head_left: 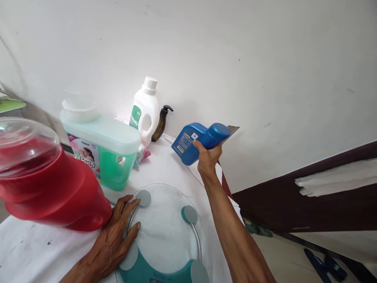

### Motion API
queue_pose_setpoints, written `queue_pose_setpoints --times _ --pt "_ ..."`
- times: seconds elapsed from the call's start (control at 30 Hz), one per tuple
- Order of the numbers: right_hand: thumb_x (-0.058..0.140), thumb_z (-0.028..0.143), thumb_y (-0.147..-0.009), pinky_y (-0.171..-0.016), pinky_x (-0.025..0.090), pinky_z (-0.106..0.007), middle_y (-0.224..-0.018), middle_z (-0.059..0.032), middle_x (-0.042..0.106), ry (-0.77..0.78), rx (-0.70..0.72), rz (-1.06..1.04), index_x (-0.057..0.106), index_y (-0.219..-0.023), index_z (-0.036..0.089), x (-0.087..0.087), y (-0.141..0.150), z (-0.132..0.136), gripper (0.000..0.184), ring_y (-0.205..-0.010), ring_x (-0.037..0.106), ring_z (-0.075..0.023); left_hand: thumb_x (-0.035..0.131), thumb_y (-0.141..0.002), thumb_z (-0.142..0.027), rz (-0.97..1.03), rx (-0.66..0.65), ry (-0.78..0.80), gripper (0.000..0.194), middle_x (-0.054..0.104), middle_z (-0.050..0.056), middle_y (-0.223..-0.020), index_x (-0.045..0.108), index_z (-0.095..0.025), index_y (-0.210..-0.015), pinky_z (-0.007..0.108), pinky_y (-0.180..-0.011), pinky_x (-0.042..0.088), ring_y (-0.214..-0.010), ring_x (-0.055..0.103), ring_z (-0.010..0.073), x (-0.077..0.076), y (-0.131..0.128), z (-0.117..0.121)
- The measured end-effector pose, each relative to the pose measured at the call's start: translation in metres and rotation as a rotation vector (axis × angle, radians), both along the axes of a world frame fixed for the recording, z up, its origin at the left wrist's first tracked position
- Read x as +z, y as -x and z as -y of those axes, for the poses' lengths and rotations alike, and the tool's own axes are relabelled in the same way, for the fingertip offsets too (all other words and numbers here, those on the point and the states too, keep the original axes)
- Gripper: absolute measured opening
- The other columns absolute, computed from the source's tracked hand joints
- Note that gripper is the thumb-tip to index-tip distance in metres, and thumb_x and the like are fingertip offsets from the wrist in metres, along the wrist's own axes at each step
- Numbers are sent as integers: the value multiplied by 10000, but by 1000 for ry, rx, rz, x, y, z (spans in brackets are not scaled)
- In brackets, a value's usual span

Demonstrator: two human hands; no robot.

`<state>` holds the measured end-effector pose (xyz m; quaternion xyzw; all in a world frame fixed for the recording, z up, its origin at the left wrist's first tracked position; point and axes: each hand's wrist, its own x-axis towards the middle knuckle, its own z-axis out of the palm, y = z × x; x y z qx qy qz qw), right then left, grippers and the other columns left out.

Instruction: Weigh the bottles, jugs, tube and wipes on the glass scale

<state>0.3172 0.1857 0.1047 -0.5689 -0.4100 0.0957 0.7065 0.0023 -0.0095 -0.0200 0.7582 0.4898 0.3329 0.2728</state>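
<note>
My right hand [207, 159] is closed round a blue plastic bottle [193, 137] with a blue cap, tilted over the far right side of the table. A flat, brownish piece [232, 131] sticks out behind the bottle's cap; I cannot make out what it is or whether I hold it. My left hand [116, 230] lies with fingers spread on the left rim of a round glass bathroom scale [166, 232]. The scale has grey discs and a teal section. Just left of that hand leans a big red jug [59, 188] with a clear cap.
A green-filled detergent jug [118, 149] stands beyond the red jug. Behind it are a white bottle [149, 106] with a handle, a dark pump bottle [160, 125] and a small colourful packet [143, 153]. A white wall [265, 70] borders the cloth-covered table [35, 247]. Blue slippers [324, 265] lie on the floor.
</note>
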Motion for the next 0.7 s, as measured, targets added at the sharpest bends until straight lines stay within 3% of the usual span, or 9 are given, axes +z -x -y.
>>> queue_pose_setpoints --times 0.17,0.4,0.53,0.63,0.7 --pt "813 382 -585 -985 542 -495 -1060 -35 686 115 -103 37 542 -1059 251 -17 2 -72 562 -989 673 -275 482 -1077 -368 1 69 6 523 395 72 -1671 447 -386 -1599 525 -1219 478 -1467 526 307 4 -5 2" --pt "797 352 -641 -997 528 -466 -1031 -32 677 234 -80 44 509 -1057 256 -33 23 -118 515 -992 663 -269 468 -1081 -395 -22 82 47 484 418 71 -1658 496 -380 -1563 542 -1185 510 -1433 548 316 9 -7 1" --pt "810 438 -694 -1026 520 -484 -1090 -70 683 271 -25 95 512 -1138 242 -34 26 -117 570 -1060 661 -285 474 -1079 -399 -11 64 59 495 407 78 -1660 477 -375 -1573 541 -1183 511 -1439 543 315 12 -6 0" --pt "843 524 -685 -1133 447 -541 -1319 -155 612 241 -17 172 479 -1281 221 -32 16 -90 761 -1268 584 -328 492 -1073 -385 8 65 42 490 431 89 -1639 493 -358 -1562 537 -1196 501 -1431 551 323 14 -6 -1" --pt "844 560 -704 -1225 329 -590 -1497 -203 471 134 -104 326 404 -1407 220 -29 -4 -65 896 -1447 436 -354 496 -1071 -383 9 61 41 489 434 89 -1634 493 -360 -1559 538 -1197 501 -1434 549 327 13 -6 -2"
